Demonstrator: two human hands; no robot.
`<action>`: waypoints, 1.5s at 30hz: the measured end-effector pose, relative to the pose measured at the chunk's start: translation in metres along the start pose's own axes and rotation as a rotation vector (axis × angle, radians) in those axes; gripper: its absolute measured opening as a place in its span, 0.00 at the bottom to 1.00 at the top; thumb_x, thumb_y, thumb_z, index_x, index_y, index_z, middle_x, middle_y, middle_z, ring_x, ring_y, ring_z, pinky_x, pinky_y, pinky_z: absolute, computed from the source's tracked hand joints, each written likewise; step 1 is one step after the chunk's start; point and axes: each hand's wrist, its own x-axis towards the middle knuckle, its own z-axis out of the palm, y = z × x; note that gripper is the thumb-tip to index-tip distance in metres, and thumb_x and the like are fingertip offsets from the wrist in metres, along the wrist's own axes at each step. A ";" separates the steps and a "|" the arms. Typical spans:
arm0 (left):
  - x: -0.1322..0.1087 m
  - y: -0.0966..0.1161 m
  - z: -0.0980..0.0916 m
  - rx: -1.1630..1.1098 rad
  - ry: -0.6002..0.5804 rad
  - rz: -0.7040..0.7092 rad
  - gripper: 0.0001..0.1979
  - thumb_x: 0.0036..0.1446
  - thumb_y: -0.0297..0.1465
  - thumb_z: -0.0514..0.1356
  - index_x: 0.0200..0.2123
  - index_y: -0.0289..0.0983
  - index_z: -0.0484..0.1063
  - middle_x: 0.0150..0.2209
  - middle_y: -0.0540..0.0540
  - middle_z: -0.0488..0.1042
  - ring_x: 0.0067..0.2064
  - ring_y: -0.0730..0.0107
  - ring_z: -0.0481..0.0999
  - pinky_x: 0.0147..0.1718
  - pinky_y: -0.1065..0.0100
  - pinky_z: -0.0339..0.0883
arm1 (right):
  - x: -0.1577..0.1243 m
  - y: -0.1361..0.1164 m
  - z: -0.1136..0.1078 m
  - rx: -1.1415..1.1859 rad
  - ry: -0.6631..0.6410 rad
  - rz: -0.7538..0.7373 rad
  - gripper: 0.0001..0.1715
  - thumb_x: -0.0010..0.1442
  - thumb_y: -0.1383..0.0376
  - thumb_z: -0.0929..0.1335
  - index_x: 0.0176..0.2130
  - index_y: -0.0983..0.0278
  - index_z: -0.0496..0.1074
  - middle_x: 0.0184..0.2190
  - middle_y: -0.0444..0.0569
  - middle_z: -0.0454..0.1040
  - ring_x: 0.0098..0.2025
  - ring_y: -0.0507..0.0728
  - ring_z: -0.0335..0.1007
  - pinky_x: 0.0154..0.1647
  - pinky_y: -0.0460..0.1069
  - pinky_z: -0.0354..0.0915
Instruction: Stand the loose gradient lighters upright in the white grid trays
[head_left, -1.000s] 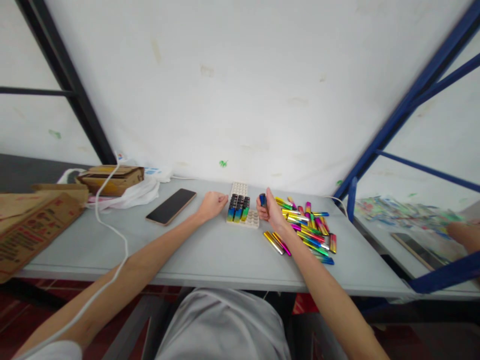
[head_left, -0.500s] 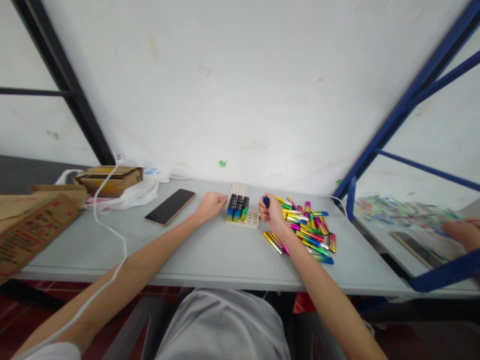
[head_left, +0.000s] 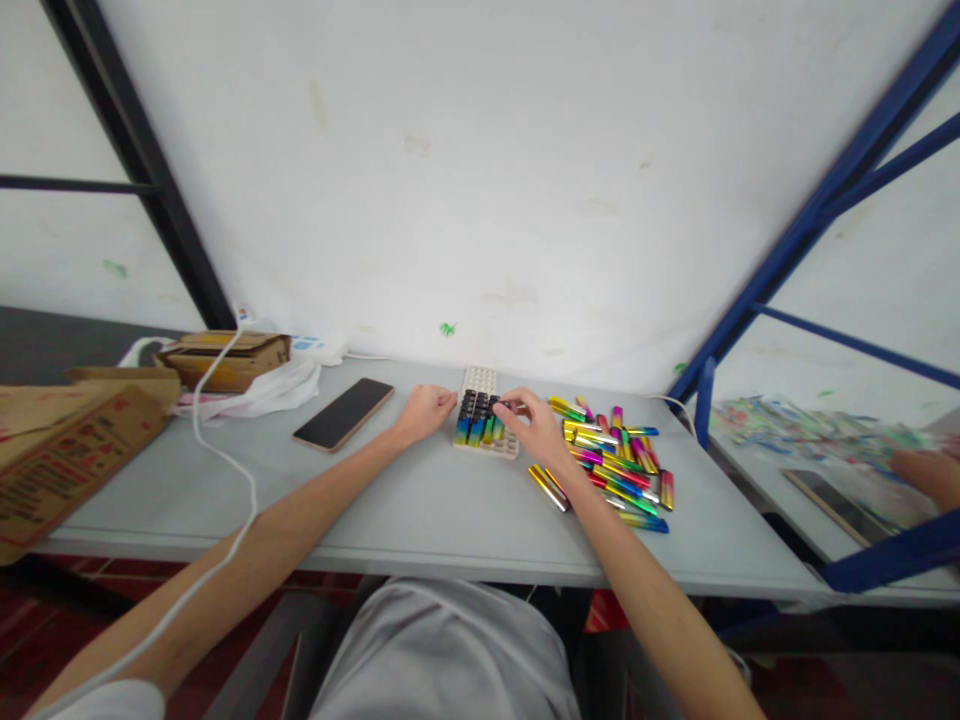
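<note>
A cream tray of small round holes (head_left: 480, 378) lies on the table between my hands. Several shiny lighters (head_left: 469, 430) with black tops and blue-to-yellow bodies stand close together in it. My right hand (head_left: 531, 420) is over the tray's right side, thumb and fingers pinched at the black end of a lighter (head_left: 499, 428) beside the others. My left hand (head_left: 426, 412) is curled closed at the tray's left edge; whether anything is inside it is hidden. To the right of my right hand lies a loose pile of shiny multicoloured lighter-shaped pieces (head_left: 615, 460).
A phone (head_left: 345, 413) lies left of my left hand. Farther left are cardboard boxes (head_left: 232, 362), a white plastic bag (head_left: 281, 388) and a hanging white cable (head_left: 244, 475). At right, past a blue frame (head_left: 780, 250), a person's hand (head_left: 926, 475) is near another phone (head_left: 832, 505).
My right hand has moved left from beside the pile onto the tray, bringing the dark-ended lighter with it. My left hand has stayed by the tray's left edge.
</note>
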 end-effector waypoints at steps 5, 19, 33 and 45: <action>0.000 0.000 -0.001 -0.003 -0.006 -0.005 0.25 0.63 0.41 0.52 0.16 0.42 0.46 0.17 0.55 0.45 0.24 0.72 0.49 0.27 0.64 0.41 | -0.002 -0.001 0.003 -0.024 -0.108 0.020 0.16 0.63 0.50 0.72 0.38 0.59 0.75 0.25 0.40 0.66 0.29 0.55 0.62 0.35 0.49 0.61; 0.000 0.001 0.000 -0.010 -0.013 -0.007 0.25 0.63 0.39 0.52 0.16 0.41 0.47 0.17 0.56 0.45 0.23 0.73 0.49 0.28 0.64 0.41 | -0.001 -0.006 -0.003 -0.103 -0.160 -0.032 0.15 0.59 0.52 0.74 0.36 0.59 0.71 0.26 0.41 0.71 0.30 0.55 0.66 0.36 0.50 0.62; 0.000 0.003 -0.001 -0.018 -0.010 -0.005 0.25 0.62 0.39 0.53 0.17 0.42 0.44 0.18 0.56 0.43 0.24 0.73 0.47 0.28 0.64 0.41 | 0.005 0.034 -0.069 -0.570 -0.285 0.083 0.08 0.62 0.59 0.74 0.34 0.61 0.78 0.35 0.50 0.80 0.37 0.59 0.73 0.43 0.52 0.65; 0.000 0.003 -0.001 -0.020 -0.019 -0.017 0.26 0.63 0.41 0.53 0.17 0.42 0.45 0.18 0.55 0.44 0.25 0.73 0.47 0.28 0.64 0.41 | 0.002 0.027 -0.071 -0.422 -0.113 0.212 0.11 0.67 0.55 0.69 0.41 0.59 0.75 0.24 0.43 0.75 0.28 0.56 0.67 0.32 0.49 0.59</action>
